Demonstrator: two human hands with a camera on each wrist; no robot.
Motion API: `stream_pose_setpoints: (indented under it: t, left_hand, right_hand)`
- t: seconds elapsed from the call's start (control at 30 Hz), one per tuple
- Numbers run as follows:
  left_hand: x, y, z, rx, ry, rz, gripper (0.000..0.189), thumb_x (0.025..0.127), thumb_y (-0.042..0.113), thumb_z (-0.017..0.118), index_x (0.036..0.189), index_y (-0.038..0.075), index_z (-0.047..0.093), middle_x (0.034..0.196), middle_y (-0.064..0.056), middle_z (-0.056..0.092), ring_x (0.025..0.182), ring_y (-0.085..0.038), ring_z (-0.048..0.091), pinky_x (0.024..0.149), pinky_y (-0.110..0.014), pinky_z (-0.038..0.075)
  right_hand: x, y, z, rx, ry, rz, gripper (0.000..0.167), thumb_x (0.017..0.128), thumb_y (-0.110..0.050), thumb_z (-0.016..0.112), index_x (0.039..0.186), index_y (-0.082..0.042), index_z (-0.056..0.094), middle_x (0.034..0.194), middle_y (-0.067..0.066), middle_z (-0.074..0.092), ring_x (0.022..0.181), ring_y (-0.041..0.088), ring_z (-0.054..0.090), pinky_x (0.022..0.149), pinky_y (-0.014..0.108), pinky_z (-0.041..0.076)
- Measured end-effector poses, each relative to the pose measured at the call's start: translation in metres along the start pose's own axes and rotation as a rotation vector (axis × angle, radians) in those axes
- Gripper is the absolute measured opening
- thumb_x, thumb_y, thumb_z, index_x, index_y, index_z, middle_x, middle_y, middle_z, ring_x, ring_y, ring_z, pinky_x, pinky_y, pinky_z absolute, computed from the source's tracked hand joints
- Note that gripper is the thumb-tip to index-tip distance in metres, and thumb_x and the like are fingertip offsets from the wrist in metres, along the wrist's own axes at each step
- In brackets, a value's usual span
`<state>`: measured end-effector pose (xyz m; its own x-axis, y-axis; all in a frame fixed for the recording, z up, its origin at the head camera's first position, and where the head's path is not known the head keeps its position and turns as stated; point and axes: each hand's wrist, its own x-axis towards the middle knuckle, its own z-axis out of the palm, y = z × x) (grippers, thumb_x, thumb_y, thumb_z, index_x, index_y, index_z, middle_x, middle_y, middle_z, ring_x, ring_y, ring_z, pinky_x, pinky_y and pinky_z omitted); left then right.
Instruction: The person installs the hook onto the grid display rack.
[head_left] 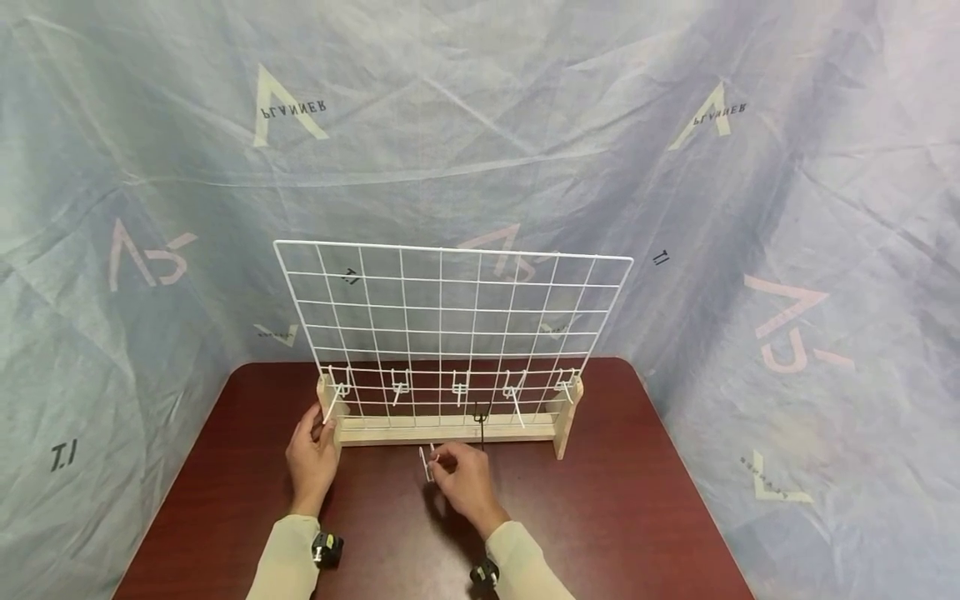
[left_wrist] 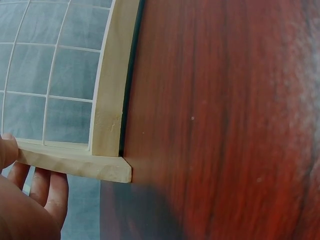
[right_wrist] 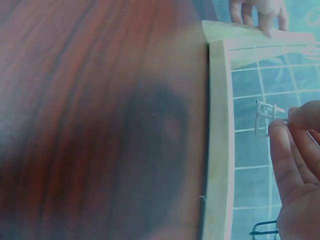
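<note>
A white wire grid panel (head_left: 453,249) stands upright in a wooden stand (head_left: 446,434). My left hand (head_left: 311,458) grips the stand's left wooden end piece (left_wrist: 80,167), thumb on one side and fingers on the other. In front of the crossbar, my right hand (head_left: 467,482) pinches a small white wire hook (right_wrist: 265,116) between thumb and fingers, held apart from the grid. Several white hooks (head_left: 459,388) hang in a row along the grid's lower part. Lower down, right of centre, is one black hook (head_left: 482,418), partly behind my right hand in the right wrist view.
The stand sits on a dark red wood-grain table (head_left: 622,508). Grey-blue fabric sheets (head_left: 465,125) with printed letters enclose the table at the back and both sides. The stand's right end piece (head_left: 567,421) is untouched.
</note>
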<state>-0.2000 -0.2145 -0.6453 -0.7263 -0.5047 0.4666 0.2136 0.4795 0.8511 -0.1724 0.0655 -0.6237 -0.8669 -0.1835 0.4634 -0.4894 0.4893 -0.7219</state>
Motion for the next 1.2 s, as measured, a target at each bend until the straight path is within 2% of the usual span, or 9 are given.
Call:
stream_pose_setpoints:
  t: [0.17,0.3,0.5,0.63,0.8,1.0,1.1,1.2]
  left_hand:
    - [-0.001,-0.001,0.001,0.0,-0.007,0.003,0.042,0.097,0.001,0.074,0.139,0.001,0.066,0.124,-0.026,0.072,0.094,0.013,0.056,0.079,0.003,0.041]
    - [-0.001,-0.001,-0.001,0.007,-0.007,0.007,0.042,0.097,0.001,0.073,0.138,0.001,0.066,0.124,-0.026,0.072,0.094,0.015,0.056,0.08,0.003,0.041]
    - [-0.002,0.0,-0.002,0.004,-0.007,0.015,0.042,0.097,0.0,0.074,0.138,0.0,0.066,0.124,-0.026,0.072,0.094,0.016,0.056,0.08,0.003,0.041]
    - [-0.002,0.002,-0.003,0.015,-0.017,0.018,0.042,0.099,0.003,0.073,0.14,0.001,0.065,0.126,-0.025,0.072,0.096,0.014,0.056,0.081,0.003,0.04]
    - [-0.002,0.001,-0.004,0.025,-0.011,0.014,0.042,0.098,0.002,0.073,0.14,0.001,0.065,0.124,-0.026,0.072,0.095,0.018,0.054,0.08,0.004,0.038]
    - [-0.002,-0.001,-0.003,0.013,-0.014,0.011,0.043,0.098,0.001,0.073,0.14,0.001,0.065,0.124,-0.026,0.071,0.095,0.022,0.053,0.079,0.004,0.039]
    - [-0.002,-0.002,-0.002,0.01,-0.013,0.008,0.042,0.098,0.002,0.074,0.139,0.001,0.065,0.123,-0.025,0.072,0.094,0.017,0.056,0.079,0.004,0.04]
    - [-0.001,-0.001,-0.002,0.014,-0.011,0.001,0.041,0.098,0.003,0.074,0.139,0.002,0.066,0.123,-0.024,0.073,0.095,0.005,0.064,0.079,0.004,0.041]
  right_hand:
    - [0.006,-0.006,-0.005,-0.004,0.048,-0.061,0.011,0.084,-0.002,0.084,0.091,-0.009,0.079,0.087,0.0,0.08,0.076,0.004,0.072,0.069,0.013,0.057]
    - [0.011,-0.011,-0.008,-0.023,0.085,-0.099,0.013,0.083,-0.001,0.085,0.089,-0.011,0.078,0.086,-0.002,0.079,0.074,0.0,0.068,0.067,0.012,0.056]
    - [0.021,-0.018,-0.01,-0.03,0.103,-0.119,0.013,0.084,-0.002,0.084,0.09,-0.012,0.078,0.087,-0.003,0.077,0.076,0.003,0.069,0.067,0.013,0.056]
    - [0.028,-0.022,-0.013,-0.014,0.086,-0.117,0.005,0.088,-0.006,0.081,0.091,-0.009,0.078,0.089,-0.001,0.077,0.079,0.008,0.073,0.068,0.022,0.061]
    - [0.036,-0.026,-0.012,-0.035,0.097,-0.185,0.007,0.087,-0.005,0.081,0.091,-0.01,0.078,0.09,0.0,0.077,0.08,0.013,0.075,0.066,0.031,0.063]
    - [0.046,-0.027,-0.007,-0.084,0.145,-0.251,0.014,0.082,0.0,0.083,0.088,-0.01,0.077,0.088,0.001,0.077,0.079,0.013,0.075,0.069,0.021,0.061]
    - [0.05,-0.024,-0.003,-0.108,0.155,-0.257,0.014,0.082,0.0,0.084,0.087,-0.011,0.077,0.087,0.0,0.077,0.08,0.013,0.075,0.071,0.019,0.06]
    - [0.052,-0.022,0.001,-0.163,0.171,-0.264,0.014,0.082,-0.004,0.085,0.088,-0.014,0.077,0.086,-0.002,0.076,0.08,0.012,0.074,0.076,0.023,0.059]
